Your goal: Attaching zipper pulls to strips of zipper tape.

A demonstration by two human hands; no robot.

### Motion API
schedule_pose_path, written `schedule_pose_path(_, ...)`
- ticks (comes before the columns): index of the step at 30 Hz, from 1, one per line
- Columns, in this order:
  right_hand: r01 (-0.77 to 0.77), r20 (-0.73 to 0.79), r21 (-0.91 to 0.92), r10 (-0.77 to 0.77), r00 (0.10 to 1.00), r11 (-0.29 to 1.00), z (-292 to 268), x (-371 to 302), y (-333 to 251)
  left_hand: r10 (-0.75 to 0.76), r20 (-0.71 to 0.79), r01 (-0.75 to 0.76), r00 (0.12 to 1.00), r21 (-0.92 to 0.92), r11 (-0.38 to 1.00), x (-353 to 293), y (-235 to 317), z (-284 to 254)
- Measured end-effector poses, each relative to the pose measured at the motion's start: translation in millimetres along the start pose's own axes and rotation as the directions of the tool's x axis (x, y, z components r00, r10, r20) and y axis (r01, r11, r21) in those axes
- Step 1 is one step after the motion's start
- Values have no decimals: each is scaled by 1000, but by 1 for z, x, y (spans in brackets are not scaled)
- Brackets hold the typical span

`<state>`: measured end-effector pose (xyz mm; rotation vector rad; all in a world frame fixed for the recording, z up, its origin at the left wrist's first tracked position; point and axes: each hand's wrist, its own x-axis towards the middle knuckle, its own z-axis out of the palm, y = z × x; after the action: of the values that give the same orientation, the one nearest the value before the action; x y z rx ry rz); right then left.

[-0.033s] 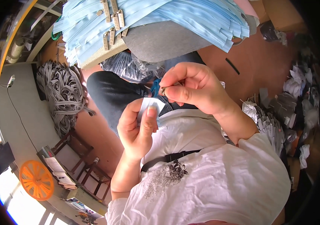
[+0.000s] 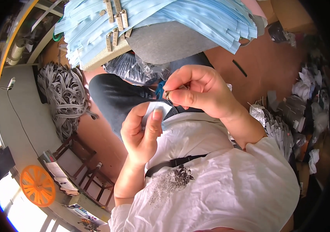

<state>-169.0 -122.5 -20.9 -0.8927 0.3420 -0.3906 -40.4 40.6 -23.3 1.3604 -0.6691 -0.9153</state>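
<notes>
Left hand [image 2: 141, 134]: strip [image 2: 166, 110], right hand [image 2: 203, 92]: metal piece [image 2: 167, 94]

Zipper strips [image 2: 207, 21] laid over work surface [image 2: 165, 42] ahead of lap [image 2: 112, 98] | bag [image 2: 134, 70] seen beneath its edge | tape heap [image 2: 62, 98] piled left of lap | scraps [image 2: 306, 87] strewn far right | flat piece [image 2: 163, 108] held in left hand [image 2: 139, 135], left of right hand [image 2: 203, 92]

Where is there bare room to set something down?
Floor around the black stick, between blue zippers and scraps; also the grey pad bordered by zippers. Crowded: the zippers, scraps, and the narrow gap between left hand and right hand.
</notes>
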Motion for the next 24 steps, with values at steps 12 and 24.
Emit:
schedule_pose_path(12,140,34,-257,-136,990,956,2,-6,6,103,-11,-99,995,200,975,1,-9,-4)
schedule_pose_path(24,242,61,-442,-241,969,864,6,0,13,-5,-45,7,999,55,998,0,0,5)
